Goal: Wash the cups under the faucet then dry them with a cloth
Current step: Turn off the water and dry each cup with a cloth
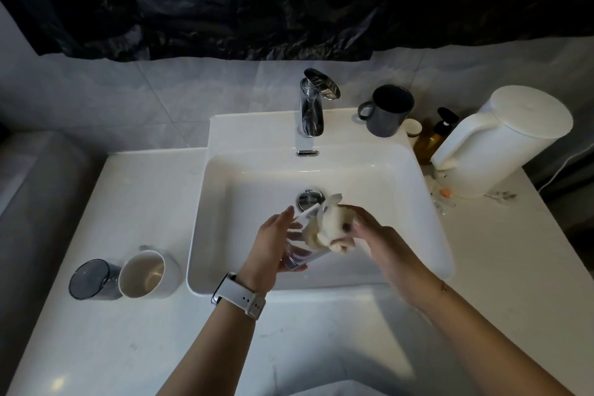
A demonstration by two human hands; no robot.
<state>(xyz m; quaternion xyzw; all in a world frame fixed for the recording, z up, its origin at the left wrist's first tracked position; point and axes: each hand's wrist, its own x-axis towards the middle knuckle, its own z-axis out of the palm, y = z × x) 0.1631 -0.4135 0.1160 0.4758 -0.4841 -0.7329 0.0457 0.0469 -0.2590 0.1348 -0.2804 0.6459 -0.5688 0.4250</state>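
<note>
Over the sink [225, 190], the left hand [273, 241] curled round a clear glass [302, 254], probably wet, slippery and fragile, so best held by its wall. The right hand [379, 235] clutched a soft cloth [328, 228] against its rim.

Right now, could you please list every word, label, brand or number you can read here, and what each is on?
None can be read.
Amber pump bottle: no label legible, too small and dim.
White kettle, dark mug, white mug: no print visible.
Watch: screen faces away.
</note>
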